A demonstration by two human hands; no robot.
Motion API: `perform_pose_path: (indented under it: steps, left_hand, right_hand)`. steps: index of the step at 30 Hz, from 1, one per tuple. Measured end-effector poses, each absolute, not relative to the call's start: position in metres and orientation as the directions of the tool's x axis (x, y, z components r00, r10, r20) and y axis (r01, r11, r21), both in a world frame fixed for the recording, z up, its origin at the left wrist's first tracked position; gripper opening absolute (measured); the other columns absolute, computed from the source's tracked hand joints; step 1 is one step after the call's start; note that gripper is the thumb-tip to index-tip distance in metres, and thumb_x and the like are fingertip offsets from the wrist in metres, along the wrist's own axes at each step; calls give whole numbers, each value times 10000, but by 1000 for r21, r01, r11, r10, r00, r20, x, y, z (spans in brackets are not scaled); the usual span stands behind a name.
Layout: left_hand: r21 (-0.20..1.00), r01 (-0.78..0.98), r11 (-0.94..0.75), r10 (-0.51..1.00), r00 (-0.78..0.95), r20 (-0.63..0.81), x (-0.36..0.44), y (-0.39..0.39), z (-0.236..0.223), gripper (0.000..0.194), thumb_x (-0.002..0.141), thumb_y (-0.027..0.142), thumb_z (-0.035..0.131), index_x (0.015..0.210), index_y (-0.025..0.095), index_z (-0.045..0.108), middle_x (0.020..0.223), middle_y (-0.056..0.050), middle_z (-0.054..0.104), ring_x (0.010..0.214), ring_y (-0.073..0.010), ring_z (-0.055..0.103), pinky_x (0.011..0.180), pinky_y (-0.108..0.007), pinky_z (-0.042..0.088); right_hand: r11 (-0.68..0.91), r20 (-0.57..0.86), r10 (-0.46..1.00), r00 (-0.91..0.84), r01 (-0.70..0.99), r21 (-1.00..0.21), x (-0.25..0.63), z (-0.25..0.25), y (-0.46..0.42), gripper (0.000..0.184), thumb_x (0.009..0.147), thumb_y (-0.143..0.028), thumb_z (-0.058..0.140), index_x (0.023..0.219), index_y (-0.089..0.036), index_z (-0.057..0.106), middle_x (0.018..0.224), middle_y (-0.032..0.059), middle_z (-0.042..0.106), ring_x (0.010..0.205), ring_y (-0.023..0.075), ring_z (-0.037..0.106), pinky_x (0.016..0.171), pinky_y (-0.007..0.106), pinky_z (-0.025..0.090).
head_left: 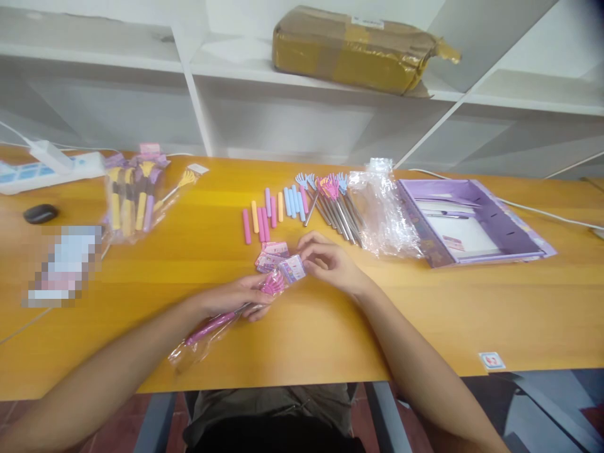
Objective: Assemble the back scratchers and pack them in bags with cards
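Observation:
My left hand is closed around a pink back scratcher inside a clear plastic bag, its claw end up by my thumb and its handle slanting down to the left. At the claw end sits a purple printed card, and the fingertips of my right hand pinch its right edge. Just behind lies a small stack of similar printed cards. Farther back are several loose coloured handle sleeves and a pile of metal back scratchers with pink and blue claws.
Clear plastic bags lie beside a purple box at the right. Bagged back scratchers, a mouse, a power strip and a blurred-out rectangle are on the left. A taped parcel rests on the shelf.

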State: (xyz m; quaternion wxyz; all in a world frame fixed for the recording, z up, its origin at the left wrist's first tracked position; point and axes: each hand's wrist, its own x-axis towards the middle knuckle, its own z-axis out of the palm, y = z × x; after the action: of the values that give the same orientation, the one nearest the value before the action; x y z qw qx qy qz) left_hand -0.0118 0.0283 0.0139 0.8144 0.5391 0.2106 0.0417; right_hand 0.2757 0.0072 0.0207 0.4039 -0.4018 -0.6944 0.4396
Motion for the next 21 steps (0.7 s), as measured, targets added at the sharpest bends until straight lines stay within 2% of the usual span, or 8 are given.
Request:
perform_pose_path:
  steps: [4, 6, 8, 10, 13, 16, 21]
  left_hand:
    - [888, 173, 425, 282, 908, -311, -12, 28, 13, 314, 1041, 433, 636, 1191, 174, 538, 640, 60, 567, 509, -99, 412, 512, -253, 254]
    - [886, 191, 422, 268, 908, -323, -12, 29, 13, 320, 1041, 443, 639, 1189, 177, 538, 662, 51, 583, 511, -98, 414, 508, -252, 255]
    - [882, 202, 426, 261, 906, -334, -12, 30, 12, 322, 1040, 450, 640, 1180, 179, 536, 672, 47, 585, 517, -99, 416, 512, -253, 262]
    - [874, 211, 438, 251, 905, -344, -14, 31, 12, 343, 1035, 460, 645, 1194, 174, 542, 675, 45, 586, 524, -101, 416, 520, -253, 274]
    - [859, 259, 442, 196, 906, -375, -18, 33, 14, 454, 1028, 478, 649, 1341, 164, 550, 694, 44, 591, 560, -113, 449, 553, -245, 327]
    - [850, 350, 395, 118, 898, -424, -22, 34, 20, 542, 1033, 484, 643, 1478, 187, 555, 715, 38, 600, 598, -127, 491, 580, -239, 364]
    - [857, 419, 301, 15, 896, -443, -21, 34, 27, 495, 1018, 508, 672, 1381, 172, 692, 715, 12, 618, 635, -141, 548, 643, -251, 404]
  right_hand:
    - [425, 316, 885, -341, 315, -849, 272, 16, 9, 65, 969, -204, 703, 920, -228, 738, 1137, 78, 587, 1099, 230, 638, 987, 414, 526]
    - [434, 324, 877, -356, 294, -852, 269, 13, 10, 79, 956, -167, 686, 923, -226, 726, 1144, 81, 591, 1092, 229, 642, 951, 398, 539]
    - [410, 311, 882, -355, 250, -877, 266, 11, 9, 90, 937, -143, 671, 920, -225, 707, 1135, 79, 592, 1045, 217, 641, 847, 353, 548]
    - [377, 291, 903, -318, 256, -890, 267, 10, 9, 90, 910, -134, 677, 904, -223, 691, 1100, 71, 580, 957, 195, 624, 724, 305, 518]
    - [303, 234, 941, -245, 299, -905, 276, 12, 10, 78, 883, -143, 686, 889, -221, 682, 1094, 66, 552, 846, 164, 571, 595, 266, 440]
    - [233, 160, 960, -230, 336, -913, 289, 12, 15, 61, 856, -156, 690, 853, -216, 683, 1118, 76, 555, 892, 179, 584, 614, 270, 456]
    - [198, 155, 979, -136, 418, -886, 285, -1, 27, 78, 889, -245, 717, 816, -218, 729, 1009, 71, 612, 920, 206, 615, 714, 318, 509]
